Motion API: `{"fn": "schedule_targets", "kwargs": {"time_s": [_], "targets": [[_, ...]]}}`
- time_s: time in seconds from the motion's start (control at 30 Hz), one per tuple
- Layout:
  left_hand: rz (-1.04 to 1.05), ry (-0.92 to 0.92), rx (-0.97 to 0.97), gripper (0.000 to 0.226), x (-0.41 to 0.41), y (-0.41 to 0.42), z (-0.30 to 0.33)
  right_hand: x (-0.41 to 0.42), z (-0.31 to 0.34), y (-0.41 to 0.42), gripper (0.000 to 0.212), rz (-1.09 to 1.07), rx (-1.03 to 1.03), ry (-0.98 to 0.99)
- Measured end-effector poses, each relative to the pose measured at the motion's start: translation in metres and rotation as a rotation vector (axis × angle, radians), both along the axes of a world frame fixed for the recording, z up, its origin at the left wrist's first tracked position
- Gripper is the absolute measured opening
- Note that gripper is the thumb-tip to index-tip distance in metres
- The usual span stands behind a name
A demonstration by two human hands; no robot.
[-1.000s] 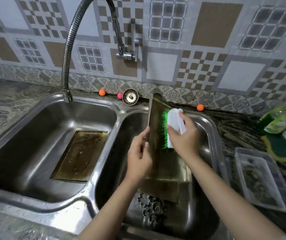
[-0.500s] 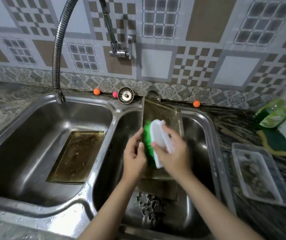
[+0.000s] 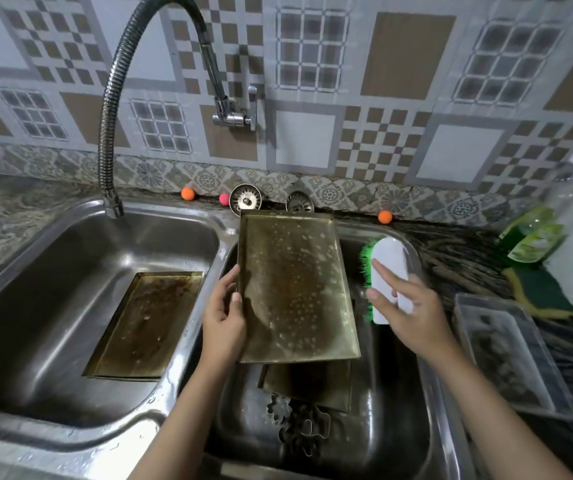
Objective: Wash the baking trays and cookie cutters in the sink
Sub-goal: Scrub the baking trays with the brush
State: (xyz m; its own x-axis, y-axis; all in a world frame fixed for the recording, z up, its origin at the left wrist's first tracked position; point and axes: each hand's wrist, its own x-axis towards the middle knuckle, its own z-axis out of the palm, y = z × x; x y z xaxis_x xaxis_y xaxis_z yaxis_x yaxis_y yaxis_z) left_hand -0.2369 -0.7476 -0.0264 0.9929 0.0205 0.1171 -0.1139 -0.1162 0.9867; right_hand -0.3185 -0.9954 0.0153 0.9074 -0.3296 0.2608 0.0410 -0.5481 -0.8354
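left hand point(image 3: 224, 322) pinches the left rim of the soapy baking tray point(image 3: 295, 289) held over the right sink basin point(image 3: 399, 427), right hand point(image 3: 406, 308) clasps the scrub brush point(image 3: 387, 268) beside it; thin, stiff, likely slippery metal, best gripped by its raised edges

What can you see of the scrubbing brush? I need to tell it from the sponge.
The scrubbing brush has a white, smooth, plastic-looking back with a rounded far end and bright green bristles along its left side. The right hand holds it above the right sink basin, bristles facing the held-up baking tray but clear of it.
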Motion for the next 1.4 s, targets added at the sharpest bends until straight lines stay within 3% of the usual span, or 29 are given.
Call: {"fn": "schedule_targets", "kwargs": {"time_s": [0.37, 0.53, 0.67, 0.8, 0.9, 1.03, 1.23, 1.4], "targets": [[-0.063, 0.051, -0.077, 0.042, -0.003, -0.002, -0.004, 0.012, -0.011, 0.009, 0.054, 0.035, 0.214, 0.062], [-0.108, 0.107, -0.062, 0.041, -0.005, -0.009, -0.001, 0.007, -0.003, 0.013, 0.052, 0.045, 0.252, -0.027], [-0.124, 0.128, 0.027, 0.040, -0.003, -0.014, -0.003, 0.004, 0.002, 0.015, 0.047, 0.011, 0.203, -0.024], [-0.172, 0.135, 0.267, 0.040, 0.001, -0.022, -0.005, 0.000, 0.004, 0.021, 0.045, -0.024, 0.173, -0.014], [-0.366, 0.107, 0.141, 0.045, -0.006, -0.036, 0.019, -0.006, 0.003, 0.033, 0.048, 0.012, 0.063, -0.022], [-0.595, 0.319, -0.144, 0.042, -0.020, -0.058, 0.055, -0.013, -0.006, 0.046, 0.046, 0.066, -0.113, -0.007], [-0.546, 0.253, -0.244, 0.038, -0.035, -0.066, 0.054, -0.014, -0.006, 0.058, 0.078, 0.173, -0.014, -0.079], [-0.374, 0.085, -0.150, 0.039, -0.041, -0.057, 0.045, -0.006, -0.004, 0.056, 0.078, 0.126, 0.147, -0.135]]}}
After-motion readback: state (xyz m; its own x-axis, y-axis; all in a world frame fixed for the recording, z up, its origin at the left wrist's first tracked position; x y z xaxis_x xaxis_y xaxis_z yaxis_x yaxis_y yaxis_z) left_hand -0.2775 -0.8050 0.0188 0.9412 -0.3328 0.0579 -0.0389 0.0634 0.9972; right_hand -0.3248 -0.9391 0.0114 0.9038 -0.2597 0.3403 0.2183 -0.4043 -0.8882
